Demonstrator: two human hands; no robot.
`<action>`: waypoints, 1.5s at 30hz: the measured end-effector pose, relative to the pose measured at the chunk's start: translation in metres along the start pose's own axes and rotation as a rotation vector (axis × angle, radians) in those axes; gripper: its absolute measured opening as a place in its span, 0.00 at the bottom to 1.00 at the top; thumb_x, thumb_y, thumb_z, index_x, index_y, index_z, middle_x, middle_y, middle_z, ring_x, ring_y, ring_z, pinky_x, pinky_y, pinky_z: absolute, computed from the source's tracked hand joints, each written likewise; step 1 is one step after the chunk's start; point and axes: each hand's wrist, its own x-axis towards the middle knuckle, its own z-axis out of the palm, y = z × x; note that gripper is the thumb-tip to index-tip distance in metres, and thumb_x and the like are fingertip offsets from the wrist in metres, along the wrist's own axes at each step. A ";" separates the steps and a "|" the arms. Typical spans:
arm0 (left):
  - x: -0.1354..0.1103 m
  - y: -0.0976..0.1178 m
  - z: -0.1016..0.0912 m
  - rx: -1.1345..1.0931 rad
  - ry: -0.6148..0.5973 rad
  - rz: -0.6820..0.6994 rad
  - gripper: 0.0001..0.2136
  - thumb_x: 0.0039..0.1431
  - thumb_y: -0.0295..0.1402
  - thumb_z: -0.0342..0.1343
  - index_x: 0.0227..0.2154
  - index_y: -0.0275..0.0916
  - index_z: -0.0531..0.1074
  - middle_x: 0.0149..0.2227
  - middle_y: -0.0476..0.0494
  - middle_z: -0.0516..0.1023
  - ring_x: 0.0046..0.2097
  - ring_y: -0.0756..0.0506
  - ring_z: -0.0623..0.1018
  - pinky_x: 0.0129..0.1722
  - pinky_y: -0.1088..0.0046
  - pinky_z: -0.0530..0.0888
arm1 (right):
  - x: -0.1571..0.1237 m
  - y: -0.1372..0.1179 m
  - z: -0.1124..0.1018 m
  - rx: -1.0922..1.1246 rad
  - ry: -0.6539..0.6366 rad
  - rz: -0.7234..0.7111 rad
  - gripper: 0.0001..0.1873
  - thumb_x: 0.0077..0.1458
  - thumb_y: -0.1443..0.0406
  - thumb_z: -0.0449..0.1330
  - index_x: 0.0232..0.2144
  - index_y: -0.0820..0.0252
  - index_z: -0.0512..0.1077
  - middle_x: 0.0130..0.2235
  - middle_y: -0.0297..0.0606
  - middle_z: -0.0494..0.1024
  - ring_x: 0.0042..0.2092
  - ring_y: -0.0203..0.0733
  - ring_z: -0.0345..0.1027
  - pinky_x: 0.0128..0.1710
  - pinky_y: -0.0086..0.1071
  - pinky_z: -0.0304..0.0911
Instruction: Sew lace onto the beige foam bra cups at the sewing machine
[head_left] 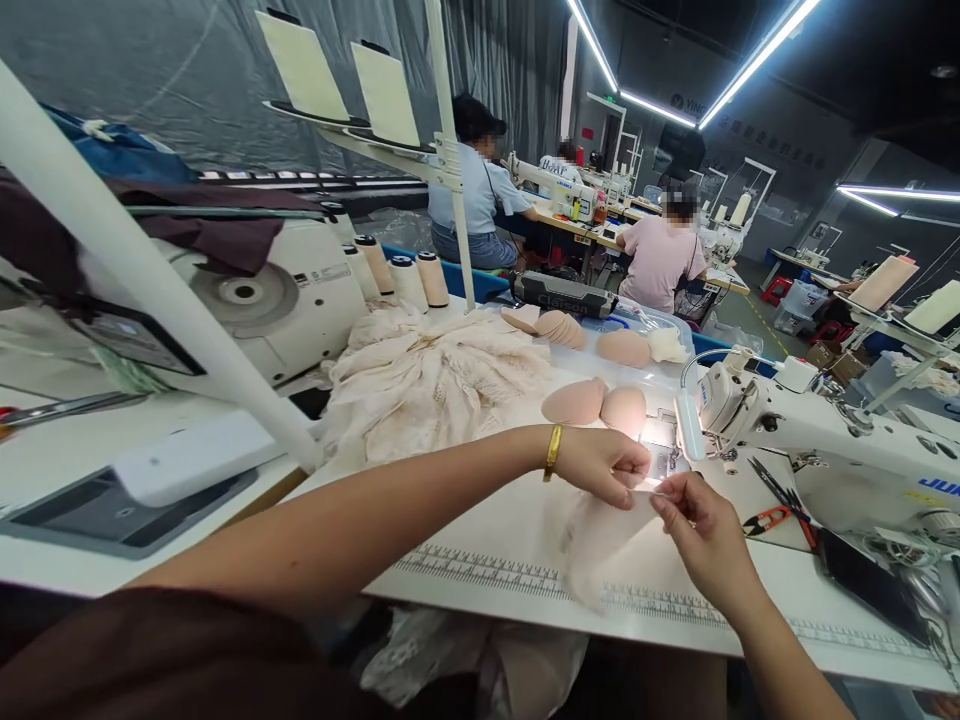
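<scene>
Between both hands stretches the edge of a thin, pale sheer piece of fabric [589,550], its loose part hanging toward the table's front. My left hand [604,465] has its thumb and fingers closed on this edge, just left of the lit needle area. Opposite it, my right hand [697,515] pinches the same edge between thumb and forefinger. Just beyond the hands is a white sewing machine [832,415] with a small lamp [689,425] shining on its plate. Two beige moulded bra cups [574,402] lie behind my left hand.
Pale lace fabric [442,385] is heaped on the left. Black scissors [780,490] and orange-handled snips [765,521] lie right of my right hand, near a dark phone [870,585]. A clear tray [660,345] holds more cups. A white thread-stand pole [157,270] crosses the left side. Several people sit beyond.
</scene>
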 end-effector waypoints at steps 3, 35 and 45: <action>-0.011 0.001 -0.001 0.203 0.255 0.101 0.08 0.56 0.31 0.57 0.28 0.40 0.61 0.24 0.56 0.64 0.27 0.51 0.65 0.26 0.75 0.60 | 0.003 -0.007 -0.001 -0.239 0.250 -0.279 0.04 0.67 0.65 0.57 0.40 0.55 0.72 0.32 0.34 0.76 0.30 0.37 0.69 0.29 0.30 0.65; 0.027 -0.055 0.064 0.902 0.453 0.262 0.05 0.59 0.25 0.56 0.29 0.39 0.67 0.32 0.45 0.71 0.33 0.44 0.68 0.32 0.65 0.63 | 0.020 0.082 -0.033 -0.547 -0.321 -0.494 0.22 0.66 0.74 0.50 0.54 0.49 0.73 0.40 0.39 0.77 0.37 0.42 0.66 0.34 0.34 0.60; 0.031 -0.065 0.072 0.820 0.517 0.261 0.02 0.62 0.28 0.54 0.35 0.39 0.71 0.37 0.43 0.74 0.35 0.44 0.69 0.36 0.65 0.65 | 0.020 0.082 -0.033 -0.537 -0.327 -0.464 0.19 0.65 0.73 0.50 0.51 0.51 0.74 0.39 0.39 0.77 0.39 0.44 0.65 0.35 0.35 0.63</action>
